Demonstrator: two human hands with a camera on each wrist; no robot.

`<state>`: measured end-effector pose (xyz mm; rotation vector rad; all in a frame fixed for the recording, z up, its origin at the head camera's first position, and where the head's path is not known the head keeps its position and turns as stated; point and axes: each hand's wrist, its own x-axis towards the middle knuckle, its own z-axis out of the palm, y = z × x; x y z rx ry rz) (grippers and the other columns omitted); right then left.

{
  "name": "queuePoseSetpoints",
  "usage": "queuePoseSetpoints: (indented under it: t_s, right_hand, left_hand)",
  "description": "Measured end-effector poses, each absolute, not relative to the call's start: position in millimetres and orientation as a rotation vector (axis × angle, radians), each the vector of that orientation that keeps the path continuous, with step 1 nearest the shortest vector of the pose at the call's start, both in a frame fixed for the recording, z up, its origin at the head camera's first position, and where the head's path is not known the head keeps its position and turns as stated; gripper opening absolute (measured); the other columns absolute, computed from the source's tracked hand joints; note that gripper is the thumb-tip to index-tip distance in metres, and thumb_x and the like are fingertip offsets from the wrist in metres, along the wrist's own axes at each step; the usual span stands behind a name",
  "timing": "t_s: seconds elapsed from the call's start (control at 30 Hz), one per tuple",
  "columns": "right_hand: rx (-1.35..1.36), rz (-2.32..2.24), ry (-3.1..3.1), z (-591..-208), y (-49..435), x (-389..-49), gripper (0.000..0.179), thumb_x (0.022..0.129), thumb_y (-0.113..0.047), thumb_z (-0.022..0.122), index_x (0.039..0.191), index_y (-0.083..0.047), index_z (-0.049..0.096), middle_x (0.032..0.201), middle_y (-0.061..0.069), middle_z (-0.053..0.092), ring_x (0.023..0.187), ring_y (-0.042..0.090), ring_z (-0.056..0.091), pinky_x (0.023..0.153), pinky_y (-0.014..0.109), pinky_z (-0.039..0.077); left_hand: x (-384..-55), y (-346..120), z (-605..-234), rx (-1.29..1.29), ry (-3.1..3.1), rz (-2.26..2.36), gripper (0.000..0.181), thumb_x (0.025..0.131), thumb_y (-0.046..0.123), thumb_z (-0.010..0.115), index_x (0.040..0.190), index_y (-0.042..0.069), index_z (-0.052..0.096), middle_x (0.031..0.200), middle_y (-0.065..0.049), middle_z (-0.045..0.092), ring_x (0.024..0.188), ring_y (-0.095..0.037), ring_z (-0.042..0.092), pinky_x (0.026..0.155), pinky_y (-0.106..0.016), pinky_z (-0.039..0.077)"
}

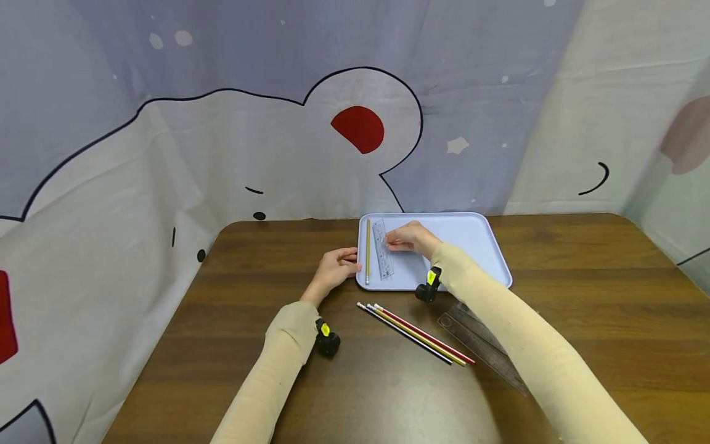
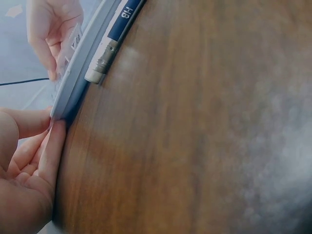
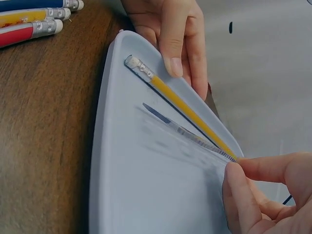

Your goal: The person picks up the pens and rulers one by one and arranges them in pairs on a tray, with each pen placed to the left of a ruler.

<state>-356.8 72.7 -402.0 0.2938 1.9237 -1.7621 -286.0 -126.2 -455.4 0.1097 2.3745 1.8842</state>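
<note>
A clear ruler [image 1: 383, 250] is pinched along its edge between the thumb and fingers of my right hand [image 1: 413, 239], over the left part of a pale tray [image 1: 460, 246]. In the right wrist view the ruler [image 3: 190, 136] looks tilted above the tray's floor. A yellow pencil [image 1: 368, 253] lies inside the tray along its left side, its white eraser end toward me. My left hand [image 1: 335, 270] grips the tray's left rim; the left wrist view shows the thumb on top of the rim and fingers beneath it.
Nearer to me on the wooden table [image 1: 266, 271] lie a dark blue pencil [image 1: 410, 337], a yellow pencil [image 1: 427, 340] and a red pencil [image 1: 438, 339], side by side. Right of them is a brownish see-through ruler [image 1: 482, 348], partly under my right forearm. A patterned curtain [image 1: 266, 148] hangs behind the table.
</note>
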Motion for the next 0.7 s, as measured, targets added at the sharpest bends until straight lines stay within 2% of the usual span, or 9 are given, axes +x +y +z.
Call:
queuePoseSetpoints:
  t_s: [0.1, 0.33, 0.53, 0.7]
  right_hand:
    - [0.314, -1.744, 1.947, -403.5, 72.3, -358.2, 0.041, 0.087, 0.009, 0.06, 0.127, 0.013, 0.053, 0.073, 0.007, 0.065, 0.061, 0.011, 0.064, 0.087, 0.026, 0.056]
    - [0.298, -1.807, 1.979, -413.4, 70.2, -359.4, 0.039, 0.086, 0.01, 0.06, 0.124, 0.016, 0.054, 0.068, 0.004, 0.064, 0.059, 0.008, 0.063, 0.073, 0.02, 0.059]
    - [0.289, -1.804, 2.024, -413.1, 68.2, -356.3, 0.036, 0.086, 0.009, 0.061, 0.121, 0.016, 0.057, 0.069, 0.004, 0.064, 0.061, 0.008, 0.063, 0.076, 0.021, 0.058]
    - [0.286, -1.813, 2.031, -412.5, 67.8, -355.6, 0.023, 0.084, 0.01, 0.063, 0.106, 0.014, 0.062, 0.065, 0.005, 0.064, 0.06, 0.009, 0.063, 0.079, 0.023, 0.058]
  left_hand:
    - [-285.9, -125.6, -455.2, 0.115, 2.375, 1.884, 0.048, 0.086, -0.005, 0.064, 0.132, -0.007, 0.052, 0.125, -0.026, 0.058, 0.093, -0.016, 0.061, 0.085, -0.033, 0.058]
    - [-285.9, -125.0, -455.1, 0.096, 2.379, 1.887, 0.047, 0.085, -0.005, 0.065, 0.131, -0.006, 0.054, 0.123, -0.025, 0.059, 0.09, -0.014, 0.062, 0.083, -0.031, 0.059]
    - [-286.5, -125.3, -455.4, 0.098, 2.387, 1.871, 0.048, 0.085, -0.004, 0.065, 0.132, -0.005, 0.054, 0.124, -0.024, 0.06, 0.092, -0.016, 0.062, 0.084, -0.031, 0.058]
    - [-284.4, -126.0, -452.4, 0.118, 2.383, 1.87, 0.048, 0.086, -0.005, 0.064, 0.132, -0.007, 0.053, 0.124, -0.026, 0.059, 0.093, -0.018, 0.062, 0.083, -0.031, 0.058]
